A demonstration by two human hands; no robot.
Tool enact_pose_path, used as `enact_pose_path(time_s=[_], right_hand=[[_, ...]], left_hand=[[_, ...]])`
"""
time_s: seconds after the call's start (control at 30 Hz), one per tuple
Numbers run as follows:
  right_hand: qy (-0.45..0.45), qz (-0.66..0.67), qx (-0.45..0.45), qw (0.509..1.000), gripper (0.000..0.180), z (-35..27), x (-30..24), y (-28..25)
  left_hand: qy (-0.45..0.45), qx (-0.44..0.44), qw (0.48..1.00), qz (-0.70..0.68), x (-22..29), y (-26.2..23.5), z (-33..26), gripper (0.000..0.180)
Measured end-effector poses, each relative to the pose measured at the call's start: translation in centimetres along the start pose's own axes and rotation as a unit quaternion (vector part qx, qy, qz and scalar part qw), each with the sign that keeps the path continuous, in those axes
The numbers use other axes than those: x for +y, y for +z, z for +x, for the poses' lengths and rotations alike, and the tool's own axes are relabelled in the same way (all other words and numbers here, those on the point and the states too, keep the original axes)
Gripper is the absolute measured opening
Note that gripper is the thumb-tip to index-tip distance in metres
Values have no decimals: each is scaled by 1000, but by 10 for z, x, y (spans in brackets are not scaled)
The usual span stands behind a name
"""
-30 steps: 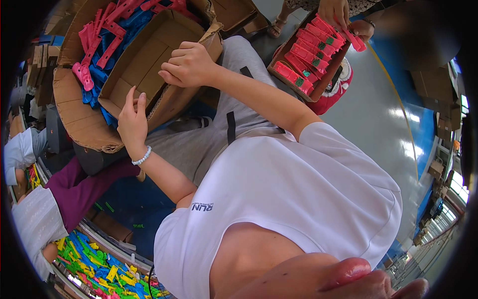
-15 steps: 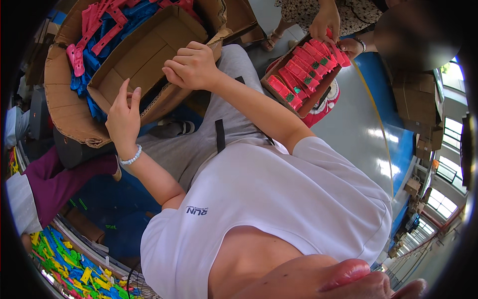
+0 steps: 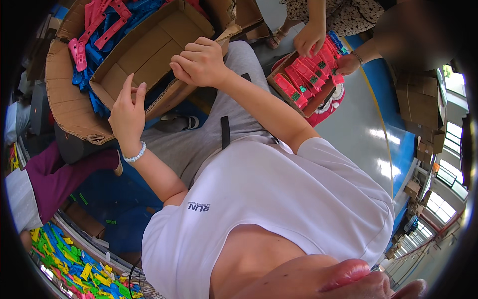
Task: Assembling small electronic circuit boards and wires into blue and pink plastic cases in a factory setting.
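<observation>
My left hand (image 3: 128,112), a beaded bracelet on its wrist, hovers by the near left rim of a small open cardboard box (image 3: 142,62). Its fingers are apart, and I see nothing in them. Curled closed, my right hand (image 3: 203,62) is at the same box's right side; its palm is hidden, so whatever it may hold cannot be seen. The small box rests inside a large, worn cardboard carton (image 3: 69,107). Pink plastic clip-like pieces (image 3: 110,30) and blue plastic pieces (image 3: 92,60) fill the carton's far left part.
At right, a co-worker's hands (image 3: 311,40) work over a box of pink pieces (image 3: 303,74) on a red stool (image 3: 323,112). Multicoloured plastic pieces (image 3: 74,259) lie heaped at lower left. Another person's purple-trousered leg (image 3: 64,174) is on the left. Stacked cartons (image 3: 418,99) stand far right.
My hands keep nearly the same poses, shifted slightly right in the picture. The co-worker's hands have moved apart over the pink pieces, and blue pieces now show at that box's far end.
</observation>
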State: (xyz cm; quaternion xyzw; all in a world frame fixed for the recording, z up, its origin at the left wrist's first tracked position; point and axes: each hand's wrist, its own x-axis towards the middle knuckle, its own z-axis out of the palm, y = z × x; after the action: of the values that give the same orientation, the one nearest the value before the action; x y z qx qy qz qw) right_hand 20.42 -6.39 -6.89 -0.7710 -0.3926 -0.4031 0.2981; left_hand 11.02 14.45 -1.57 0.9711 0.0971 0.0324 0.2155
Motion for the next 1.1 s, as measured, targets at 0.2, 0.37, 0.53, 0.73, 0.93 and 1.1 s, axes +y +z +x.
enact_pose_path(time_s=[0.2,0.37,0.53,0.73,0.93,1.1], right_hand=[[-9,-3,3,1000,8,-1,2,3],[-23,-12,7,1000,8,-3,5,5],[-32,-16,9,999,7,-5,4,7],[-31,-20,6,999,7,-6,3,6],[-33,-21,15,999,6,-6,4,8],[-34,-17,23,999,7,-5,3,8]], left_hand=[[3,0,1000,4,-2,0,1,50],[2,-6,1000,4,-2,0,2,50],[-5,-9,1000,0,-3,0,2,51],[-8,-11,1000,1,-2,-1,1,50],[-4,-2,1000,4,-1,-1,1,50],[-6,-3,1000,2,-1,-1,0,50]])
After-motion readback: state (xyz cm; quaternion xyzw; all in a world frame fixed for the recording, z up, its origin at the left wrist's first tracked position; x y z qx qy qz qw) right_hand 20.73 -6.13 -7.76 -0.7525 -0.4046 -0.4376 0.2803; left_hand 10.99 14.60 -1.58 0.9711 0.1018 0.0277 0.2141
